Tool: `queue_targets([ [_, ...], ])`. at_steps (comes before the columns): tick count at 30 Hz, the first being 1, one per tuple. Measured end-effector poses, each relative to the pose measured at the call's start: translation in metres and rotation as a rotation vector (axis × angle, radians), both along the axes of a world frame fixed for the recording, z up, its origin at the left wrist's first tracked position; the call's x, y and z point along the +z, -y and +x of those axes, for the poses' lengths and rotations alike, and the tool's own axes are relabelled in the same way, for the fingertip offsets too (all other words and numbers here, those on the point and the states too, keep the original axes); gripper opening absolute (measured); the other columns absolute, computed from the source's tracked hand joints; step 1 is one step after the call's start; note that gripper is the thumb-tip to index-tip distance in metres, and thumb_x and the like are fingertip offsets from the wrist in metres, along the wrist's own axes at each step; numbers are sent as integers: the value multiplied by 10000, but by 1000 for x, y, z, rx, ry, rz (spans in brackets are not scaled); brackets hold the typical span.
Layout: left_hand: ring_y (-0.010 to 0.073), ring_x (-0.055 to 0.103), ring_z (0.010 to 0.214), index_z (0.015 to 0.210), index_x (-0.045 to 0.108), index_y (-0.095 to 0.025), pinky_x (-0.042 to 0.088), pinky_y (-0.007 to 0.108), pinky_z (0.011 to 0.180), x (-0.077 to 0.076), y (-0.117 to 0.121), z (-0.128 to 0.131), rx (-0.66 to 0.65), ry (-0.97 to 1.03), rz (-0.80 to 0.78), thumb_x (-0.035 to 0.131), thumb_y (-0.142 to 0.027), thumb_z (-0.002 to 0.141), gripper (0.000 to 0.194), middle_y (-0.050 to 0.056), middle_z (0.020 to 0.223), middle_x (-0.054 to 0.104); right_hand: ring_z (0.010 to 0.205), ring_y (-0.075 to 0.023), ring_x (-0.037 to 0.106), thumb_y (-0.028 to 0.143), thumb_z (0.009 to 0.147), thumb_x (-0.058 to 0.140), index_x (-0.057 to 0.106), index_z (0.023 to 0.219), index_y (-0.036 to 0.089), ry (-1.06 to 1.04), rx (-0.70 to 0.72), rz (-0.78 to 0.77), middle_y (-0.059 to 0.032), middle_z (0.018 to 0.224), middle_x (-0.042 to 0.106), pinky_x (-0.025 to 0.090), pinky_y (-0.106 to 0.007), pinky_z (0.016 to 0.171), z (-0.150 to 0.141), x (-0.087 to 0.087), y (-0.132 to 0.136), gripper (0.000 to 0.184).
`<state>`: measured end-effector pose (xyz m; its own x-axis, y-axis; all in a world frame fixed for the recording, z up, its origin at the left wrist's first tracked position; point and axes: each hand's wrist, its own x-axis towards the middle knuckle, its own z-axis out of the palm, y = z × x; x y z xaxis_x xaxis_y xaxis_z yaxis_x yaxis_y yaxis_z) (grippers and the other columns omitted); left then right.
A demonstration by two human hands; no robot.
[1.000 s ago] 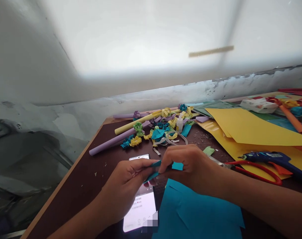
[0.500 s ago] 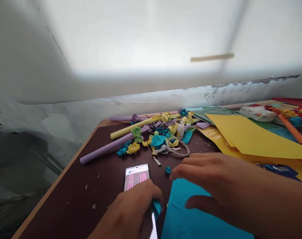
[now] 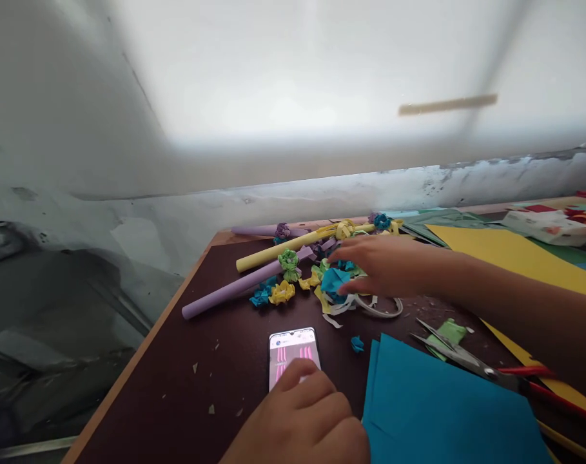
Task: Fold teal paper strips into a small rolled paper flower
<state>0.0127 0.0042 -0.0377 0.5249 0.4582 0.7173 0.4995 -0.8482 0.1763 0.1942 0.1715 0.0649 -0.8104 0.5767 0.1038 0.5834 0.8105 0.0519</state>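
My right hand (image 3: 384, 265) reaches over a pile of crumpled paper scraps (image 3: 293, 283) in teal, yellow, green and purple. Its fingers are stretched out and its thumb is apart, beside a teal scrap (image 3: 334, 280). My left hand (image 3: 305, 419) lies near the bottom edge with its fingers curled shut, resting on the lower end of a lit phone (image 3: 293, 348). What it holds, if anything, is hidden. A teal paper sheet (image 3: 442, 406) lies just to its right on the dark brown table (image 3: 186, 380).
Scissors (image 3: 467, 362) with red handles lie at the teal sheet's far edge, by a green scrap (image 3: 450, 330). A purple paper roll (image 3: 234, 290) and a yellow roll (image 3: 283, 248) lie behind the pile. Yellow sheets (image 3: 505, 258) cover the right side. The wall runs behind.
My right hand has let go of the teal strip and moved forward to the scrap pile. My left hand has dropped down onto the phone. The view has shifted left.
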Motion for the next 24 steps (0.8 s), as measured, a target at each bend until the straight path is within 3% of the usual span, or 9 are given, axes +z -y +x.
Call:
queue_targets([
  [2,130,375,482,654,435,-205,312,293,477,9,0,-2,-31,-111,-18,200,-223,1088,494,-11,529,480,965,-274,704,421,1005,546,747,1141,223,-14,80,24,-121,1168,747,509,-346,761,-27,5,-2,313],
  [4,117,337,449,638,437,-201,254,277,424,17,0,-5,-43,-194,-17,259,-218,1087,484,-20,511,453,840,-214,696,267,965,605,772,1007,195,34,166,9,-91,970,771,489,-301,738,-55,1,-9,187],
  [8,111,297,424,598,431,-193,210,274,400,23,2,-8,7,-204,19,274,-217,1081,509,-22,473,421,850,-208,677,124,927,604,741,1067,160,59,227,63,-102,979,763,465,-290,724,-91,-15,-29,199],
  [13,112,301,423,562,423,-187,193,292,380,23,1,-12,36,-167,-31,207,-250,1085,569,-3,459,450,1011,-250,634,87,977,520,708,1101,151,84,342,190,-127,1079,718,459,-358,847,-108,-23,-36,234],
  [16,121,308,440,580,411,-200,184,302,394,20,-1,-14,16,-149,-68,300,-251,1058,493,-1,476,459,1071,-257,598,62,966,546,715,1003,170,151,472,221,-97,1084,718,444,-373,881,-122,-32,-33,204],
  [20,129,319,469,617,353,-217,184,301,426,10,-3,-14,16,-129,-140,434,-205,946,339,-6,510,443,1114,-288,573,40,942,566,720,886,150,184,539,238,-118,1095,720,443,-392,883,-132,-43,-38,197],
  [24,116,261,450,629,261,-218,116,302,446,4,-5,-16,71,48,-72,533,-181,744,297,-33,493,326,1072,-265,595,42,946,544,712,871,152,139,546,214,-104,1043,733,441,-393,921,-127,-37,-43,214],
])
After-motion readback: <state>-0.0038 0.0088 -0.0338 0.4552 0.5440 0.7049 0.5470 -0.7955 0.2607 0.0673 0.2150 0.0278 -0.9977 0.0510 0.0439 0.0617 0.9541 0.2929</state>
